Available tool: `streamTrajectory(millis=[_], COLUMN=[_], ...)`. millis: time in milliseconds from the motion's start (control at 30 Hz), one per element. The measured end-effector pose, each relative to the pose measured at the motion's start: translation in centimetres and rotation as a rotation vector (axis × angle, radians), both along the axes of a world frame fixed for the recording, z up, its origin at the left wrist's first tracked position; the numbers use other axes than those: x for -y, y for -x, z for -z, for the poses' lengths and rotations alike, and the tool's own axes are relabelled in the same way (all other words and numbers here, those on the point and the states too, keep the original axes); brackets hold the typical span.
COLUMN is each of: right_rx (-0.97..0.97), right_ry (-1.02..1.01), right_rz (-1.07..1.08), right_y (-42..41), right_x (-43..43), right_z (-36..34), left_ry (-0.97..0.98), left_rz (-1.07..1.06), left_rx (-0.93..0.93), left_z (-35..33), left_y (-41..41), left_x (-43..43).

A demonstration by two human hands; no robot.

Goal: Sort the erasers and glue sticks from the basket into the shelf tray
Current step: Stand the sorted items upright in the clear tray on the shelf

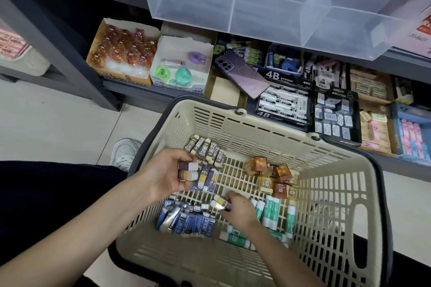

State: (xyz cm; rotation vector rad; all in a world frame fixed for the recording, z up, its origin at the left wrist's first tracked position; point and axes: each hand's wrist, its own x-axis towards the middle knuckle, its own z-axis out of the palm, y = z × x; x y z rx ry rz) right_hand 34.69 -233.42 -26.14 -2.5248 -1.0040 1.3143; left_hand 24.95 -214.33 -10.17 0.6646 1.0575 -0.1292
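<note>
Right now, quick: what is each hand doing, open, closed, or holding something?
Left hand: closed around two purple-and-white erasers.
Right hand: pinching a single eraser, low inside the basket.

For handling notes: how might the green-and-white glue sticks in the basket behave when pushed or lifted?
The glue sticks look cylindrical, probably roll when nudged, though the basket floor's slots may catch them. Small smooth tubes: likely light and slippery.

Beige slotted basket holds green-and-white glue sticks, blue erasers, amber cubes.
</note>
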Motion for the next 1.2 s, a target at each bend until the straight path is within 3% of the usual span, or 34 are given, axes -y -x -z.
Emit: streamTrajectory(millis=[167,300,467,567,833,1000,1200], right_rx=[-0.116,-0.272,-0.409,-0.51,-0.54,-0.191,-0.32], right_ry=[-0.08,-0.204,-0.485,-0.652,-0.814,-0.843,-1.021], right_rz=[0.118,0.333,0.531,0.599,0.444,0.25,0.367], right_y=[-0.7,-1.4,-2.0,-2.6,-2.9,-3.7,-5.6], right_x=[-0.2,-0.5,-2.3,-3.7,-6.0,-7.6,-10.9], right_z=[-0.4,-2.6,-9.3,-14.8,-26.8,-32.3,-37.9], left_ry=[-0.081,-0.283,-0.475,-0.506,-0.771,-0.872,-0.811], left_rz=[0.113,0.265,0.365,0.293,0.319,0.313,0.155], left_rx=[-0.018,-0.077,-0.068,0.0,0.274,0.323,0.424], left_z=[-0.2,-0.4,-0.7,-2.7,-10.9,-15.3,-19.9], left_y=[0.1,-0.4,-0.6,-1.0,-1.6,-1.3,-1.9], left_x=[0.3,1.5,2.8,2.9,-0.3,-2.1,-6.1])
